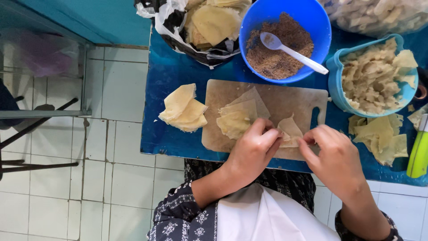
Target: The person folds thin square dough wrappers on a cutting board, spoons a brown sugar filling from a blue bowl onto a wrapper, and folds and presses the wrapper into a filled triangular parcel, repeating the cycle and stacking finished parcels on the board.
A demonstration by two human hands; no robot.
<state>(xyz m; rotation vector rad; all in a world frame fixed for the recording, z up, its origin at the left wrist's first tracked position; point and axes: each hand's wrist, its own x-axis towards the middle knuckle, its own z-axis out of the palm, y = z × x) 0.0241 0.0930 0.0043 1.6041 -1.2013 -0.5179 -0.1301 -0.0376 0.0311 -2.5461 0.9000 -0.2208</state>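
Right now the pastry wrapper (290, 131) lies on the wooden cutting board (267, 117), pinched from both sides; the left hand (254, 149) and right hand (335, 160) each close fingertips on its edges; pressing evenly should seal it best, I'd judge; one blue bowl of brown filling (278, 47), one white spoon (290, 50), one stack of folded wrappers (183, 108).

Both hands pinch a small folded pastry wrapper (290, 132) on the wooden cutting board (307, 100): the left hand (255, 149) grips its left edge, the right hand (332, 154) its right. Loose wrappers (238, 117) lie just beside it on the board. On the blue worktop (169, 76), a blue bowl (312, 20) holds brown crumbly filling (276, 56) and a white spoon (292, 51).
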